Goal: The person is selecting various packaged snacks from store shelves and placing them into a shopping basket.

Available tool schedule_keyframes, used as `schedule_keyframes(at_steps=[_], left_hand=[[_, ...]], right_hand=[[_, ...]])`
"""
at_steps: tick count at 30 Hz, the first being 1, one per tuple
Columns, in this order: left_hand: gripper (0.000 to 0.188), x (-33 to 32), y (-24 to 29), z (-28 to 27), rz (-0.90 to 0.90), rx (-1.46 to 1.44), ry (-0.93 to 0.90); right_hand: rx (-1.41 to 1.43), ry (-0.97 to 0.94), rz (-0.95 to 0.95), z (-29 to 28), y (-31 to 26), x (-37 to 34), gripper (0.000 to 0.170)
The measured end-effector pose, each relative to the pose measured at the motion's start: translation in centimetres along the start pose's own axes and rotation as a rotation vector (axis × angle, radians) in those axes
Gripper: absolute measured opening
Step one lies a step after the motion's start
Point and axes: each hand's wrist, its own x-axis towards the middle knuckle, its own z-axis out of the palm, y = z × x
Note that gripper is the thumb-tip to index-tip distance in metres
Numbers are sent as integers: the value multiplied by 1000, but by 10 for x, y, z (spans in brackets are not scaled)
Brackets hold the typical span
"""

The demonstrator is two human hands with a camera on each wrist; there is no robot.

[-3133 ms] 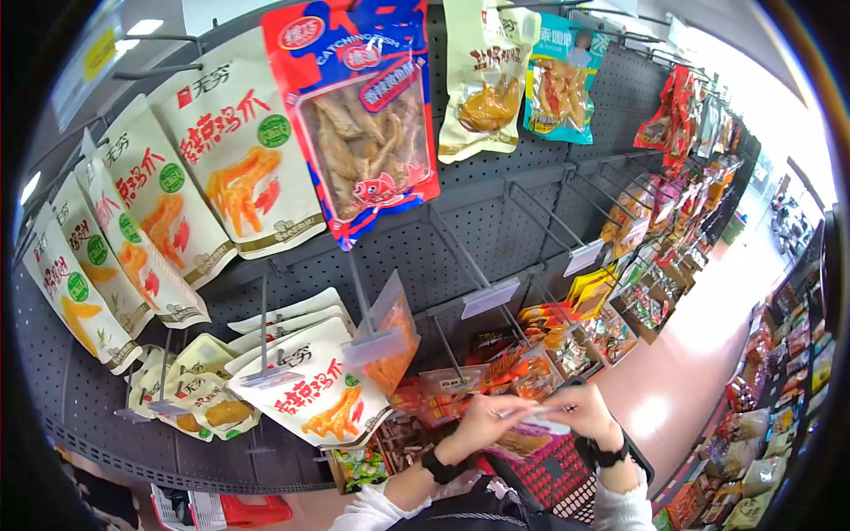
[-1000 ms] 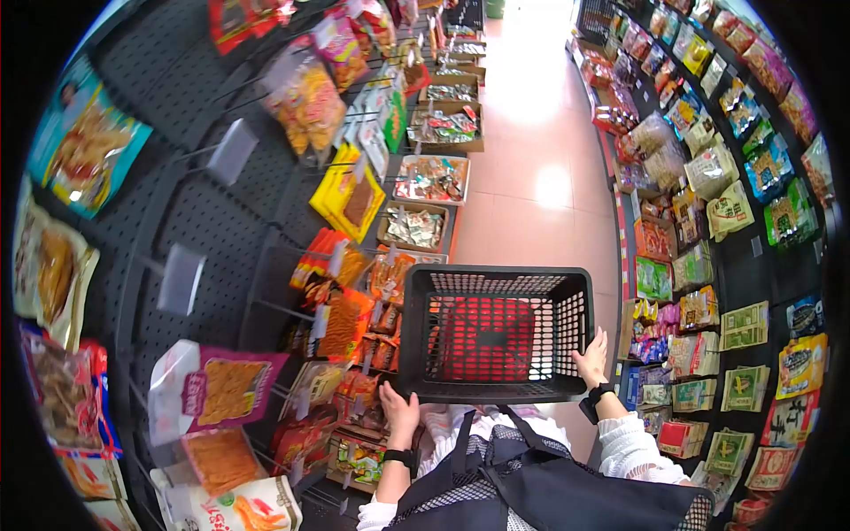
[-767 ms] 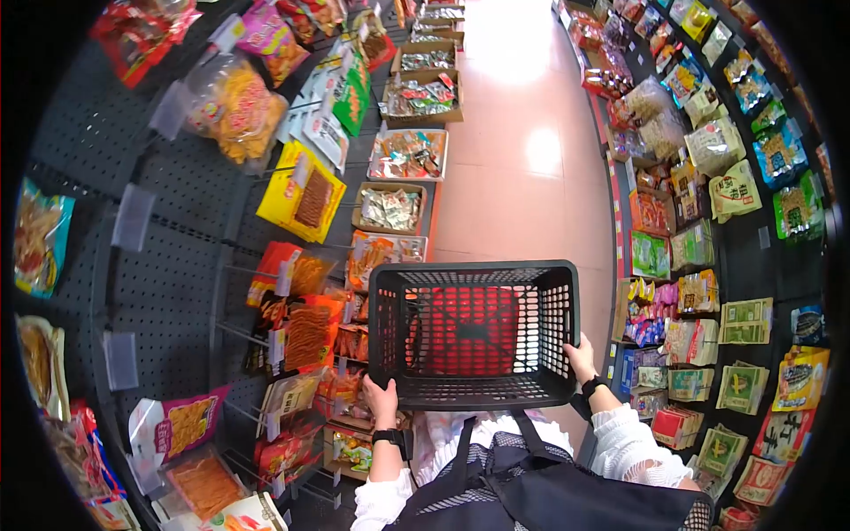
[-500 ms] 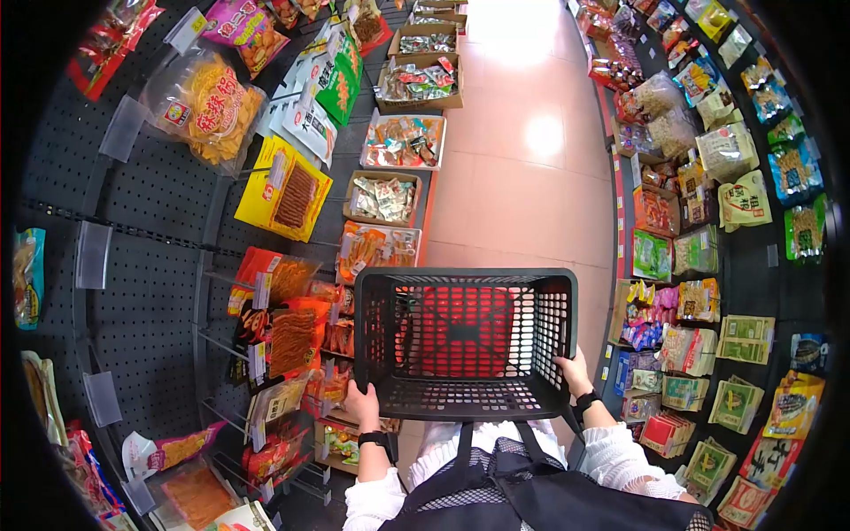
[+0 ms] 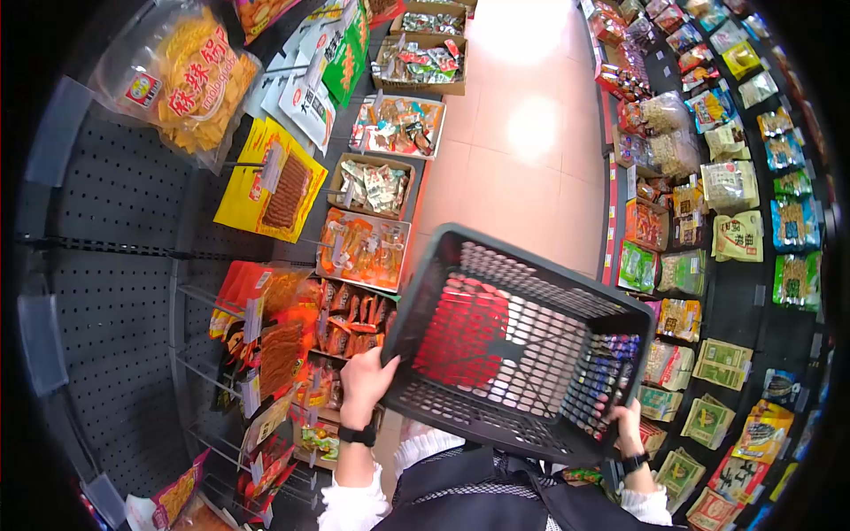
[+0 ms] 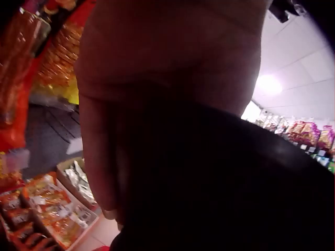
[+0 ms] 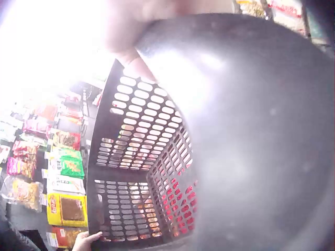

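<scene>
A black plastic shopping basket [image 5: 506, 350] with slotted walls hangs before the body in the head view, turned askew with its right end nearer me. My left hand [image 5: 366, 388] grips its left rim, thumb over the edge. At the near right corner, my right hand [image 5: 630, 423] holds the rim, its fingers partly hidden. Something red shows through the basket's slots. In the left wrist view the dark rim [image 6: 225, 178] covers much of the left hand [image 6: 172, 47]. A blurred, glossy rim fills the right side of the right wrist view, beside the basket's slotted wall [image 7: 104, 151].
Left, a dark pegboard shelf [image 5: 115, 327] carries hanging snack bags, including a yellow packet [image 5: 274, 181]. Below are open boxes of small packets [image 5: 376, 186]. A tiled aisle floor [image 5: 505, 177] runs ahead. The right shelf bears many packaged snacks [image 5: 735, 234].
First both hands handled a purple packet by the basket. Later they were open at its sides, then took hold. Now the basket has turned clockwise and shifted right, and the view has moved along the aisle.
</scene>
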Motion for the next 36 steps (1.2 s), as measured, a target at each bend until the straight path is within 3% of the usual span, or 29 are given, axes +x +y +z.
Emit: schedule_keyframes(at_steps=[3, 5, 6, 7, 9, 10, 13, 15, 21, 25, 29, 33, 36], left_hand=[[35, 32, 39, 5, 63, -45, -222], [35, 55, 16, 67, 92, -596, -174], [34, 66, 7, 100, -9, -1042, -228], [34, 71, -1, 121, -69, -1042, -197], [28, 77, -29, 171, -135, -441, -291], [31, 76, -41, 200, -108, -319, -356], [59, 68, -60, 272, -45, -89, -605], [64, 72, -44, 281, -70, -13, -673], [56, 104, -14, 307, 142, 373, -555], [56, 112, 5, 304, -139, 130, -599], [49, 129, 10, 307, -92, 110, -543], [49, 159, 17, 305, -5, 267, -587], [66, 179, 37, 285, 14, 341, -573]], right_hand=[[119, 50, -44, -33, -8, -35, 47], [106, 296, -97, -32, -23, -72, 45], [102, 353, -64, -42, -23, -85, 53], [99, 410, -32, -57, -20, -96, 62], [132, 539, 43, -97, 7, -114, 60], [124, 547, 45, -108, 19, -122, 60], [87, 478, 431, -135, 56, -149, 34], [74, 413, 674, -143, 67, -147, 18], [148, 341, 546, -118, 80, -41, 20], [214, 290, 443, -98, 79, 23, 21], [264, 244, 321, -92, 58, 83, 22], [321, 189, 216, -93, 31, 130, 23], [361, 156, 123, -105, -1, 160, 24]])
